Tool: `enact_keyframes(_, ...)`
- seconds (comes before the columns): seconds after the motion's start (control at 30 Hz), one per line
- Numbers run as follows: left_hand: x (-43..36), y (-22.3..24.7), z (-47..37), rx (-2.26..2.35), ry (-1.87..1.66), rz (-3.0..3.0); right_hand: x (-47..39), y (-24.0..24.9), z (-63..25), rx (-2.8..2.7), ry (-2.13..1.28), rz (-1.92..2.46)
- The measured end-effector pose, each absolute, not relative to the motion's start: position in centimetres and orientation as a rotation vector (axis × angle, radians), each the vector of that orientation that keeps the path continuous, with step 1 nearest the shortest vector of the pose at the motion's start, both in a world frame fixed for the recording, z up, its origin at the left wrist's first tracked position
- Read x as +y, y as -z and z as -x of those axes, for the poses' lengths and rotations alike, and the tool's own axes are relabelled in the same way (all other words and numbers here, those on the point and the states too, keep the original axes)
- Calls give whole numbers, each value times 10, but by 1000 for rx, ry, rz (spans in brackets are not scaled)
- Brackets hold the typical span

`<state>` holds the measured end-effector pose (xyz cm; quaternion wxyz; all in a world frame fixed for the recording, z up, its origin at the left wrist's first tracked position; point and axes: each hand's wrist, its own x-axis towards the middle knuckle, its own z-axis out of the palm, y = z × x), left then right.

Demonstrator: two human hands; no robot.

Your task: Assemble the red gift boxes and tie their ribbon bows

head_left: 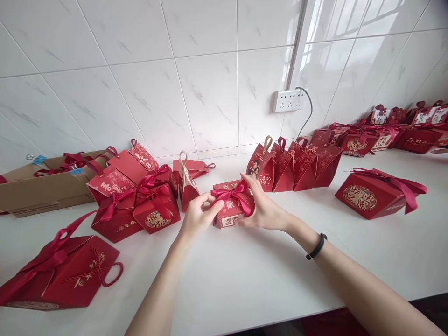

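A small red gift box (227,221) with gold and white lettering sits on the white table in front of me. A dark red ribbon (229,190) is tied in a bow across its top. At the box's left edge, my left hand (200,212) pinches the ribbon between thumb and forefinger. My right hand (264,205) cups the right side, its fingers reaching to the far top edge and its thumb low at the front. Part of that side is hidden behind the hand. Just behind stands a row of red boxes with handle loops (282,165).
On the left are ribboned boxes (157,205), a larger box with a twisted cord (80,275) and a cardboard carton (45,196) with clips. A ribboned box (373,193) lies at right, with more (381,135) along the tiled wall. A power strip (289,101) hangs there.
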<state>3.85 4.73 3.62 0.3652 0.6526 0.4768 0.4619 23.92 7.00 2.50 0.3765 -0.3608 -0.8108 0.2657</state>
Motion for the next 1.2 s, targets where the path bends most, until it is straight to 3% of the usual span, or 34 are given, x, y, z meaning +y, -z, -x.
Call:
enact_keyframes(0.43,49,-38,-31,1062,-1112,-1663,69,-20,-236,-2184,-378,902)
enact_keyframes(0.7,45,-39,-34,1126,-1068,-1809,63,-29,-240,-1970,-702,964)
enact_keyframes(0.93,37,-35,-46,1154,-1055,-1987,59,-35,-233,-1901,-466,1038)
enact_keyframes(1.2,36,-32,-49,1136,-1041,-1956,64,-33,-235,-1839,-537,1061)
